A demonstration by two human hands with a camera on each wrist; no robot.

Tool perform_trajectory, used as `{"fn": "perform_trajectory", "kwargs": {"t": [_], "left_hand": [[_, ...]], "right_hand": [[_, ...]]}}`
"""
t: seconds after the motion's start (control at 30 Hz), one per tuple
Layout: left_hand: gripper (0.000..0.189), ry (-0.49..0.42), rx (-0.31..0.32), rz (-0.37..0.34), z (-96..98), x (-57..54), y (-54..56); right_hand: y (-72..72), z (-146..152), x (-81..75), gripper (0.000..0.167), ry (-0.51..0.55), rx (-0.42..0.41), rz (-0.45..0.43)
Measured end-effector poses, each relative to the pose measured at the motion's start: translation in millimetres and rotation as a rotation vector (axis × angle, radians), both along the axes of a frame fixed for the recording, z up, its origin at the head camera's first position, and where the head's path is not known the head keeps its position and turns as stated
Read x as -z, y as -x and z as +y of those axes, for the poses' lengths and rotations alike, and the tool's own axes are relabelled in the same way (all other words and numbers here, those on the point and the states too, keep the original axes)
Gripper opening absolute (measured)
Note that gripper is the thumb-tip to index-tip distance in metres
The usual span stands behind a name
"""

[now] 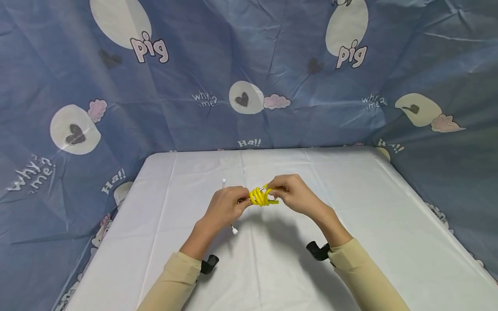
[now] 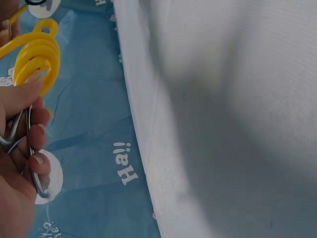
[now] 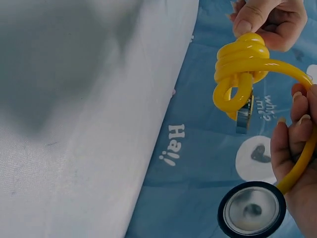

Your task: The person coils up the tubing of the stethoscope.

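Observation:
A stethoscope with yellow tubing [image 1: 257, 197] is held up over the white table, its tubing wound in several tight turns. My left hand [image 1: 227, 204] pinches the coil's left end and grips the metal ear tubes [image 2: 30, 148]. White eartips [image 1: 234, 230] stick out on either side of that hand. My right hand [image 1: 294, 195] holds the free length of tube at the coil's right. In the right wrist view, this tube runs through the right hand's fingers to the round chestpiece [image 3: 252, 209], which hangs below. A small metal piece [image 3: 242, 118] shows under the coil.
A white cloth covers the table [image 1: 194, 172], and shadows of both arms fall on it. Blue printed fabric [image 1: 210, 125] hangs behind and along the sides. Black camera mounts [image 1: 318, 251] sit on both wrists.

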State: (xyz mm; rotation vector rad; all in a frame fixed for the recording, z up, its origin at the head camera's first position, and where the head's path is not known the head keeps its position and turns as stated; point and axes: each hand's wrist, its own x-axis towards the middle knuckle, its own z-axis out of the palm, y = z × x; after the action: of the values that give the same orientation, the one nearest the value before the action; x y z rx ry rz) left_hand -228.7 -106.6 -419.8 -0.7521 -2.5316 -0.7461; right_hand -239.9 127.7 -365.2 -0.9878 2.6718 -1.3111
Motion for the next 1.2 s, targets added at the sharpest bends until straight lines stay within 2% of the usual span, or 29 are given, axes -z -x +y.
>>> {"fn": "perform_trajectory", "kwargs": {"t": [0.33, 0.57, 0.8, 0.97, 1.2], "left_hand": [[0.015, -0.012, 0.134, 0.078, -0.8, -1.3, -2.0], [0.016, -0.015, 0.180, 0.111, -0.4, -1.8, -3.3], [0.016, -0.018, 0.219, 0.115, 2.3, -6.3, -6.0], [0.015, -0.018, 0.259, 0.108, 4.4, -8.5, -7.9], [0.011, -0.061, 0.313, 0.093, 6.3, -9.7, -8.4]], "right_hand": [[5.0, -2.3, 1.3, 0.012, 0.008, 0.034, 0.048], [8.4, -0.9, 4.4, 0.012, 0.010, 0.047, 0.044], [13.5, 0.6, 5.9, 0.008, -0.004, 0.051, 0.042], [19.6, 4.5, 4.9, 0.005, 0.006, 0.025, 0.002], [31.5, 14.4, 5.0, 0.006, 0.042, -0.046, -0.129]]}}
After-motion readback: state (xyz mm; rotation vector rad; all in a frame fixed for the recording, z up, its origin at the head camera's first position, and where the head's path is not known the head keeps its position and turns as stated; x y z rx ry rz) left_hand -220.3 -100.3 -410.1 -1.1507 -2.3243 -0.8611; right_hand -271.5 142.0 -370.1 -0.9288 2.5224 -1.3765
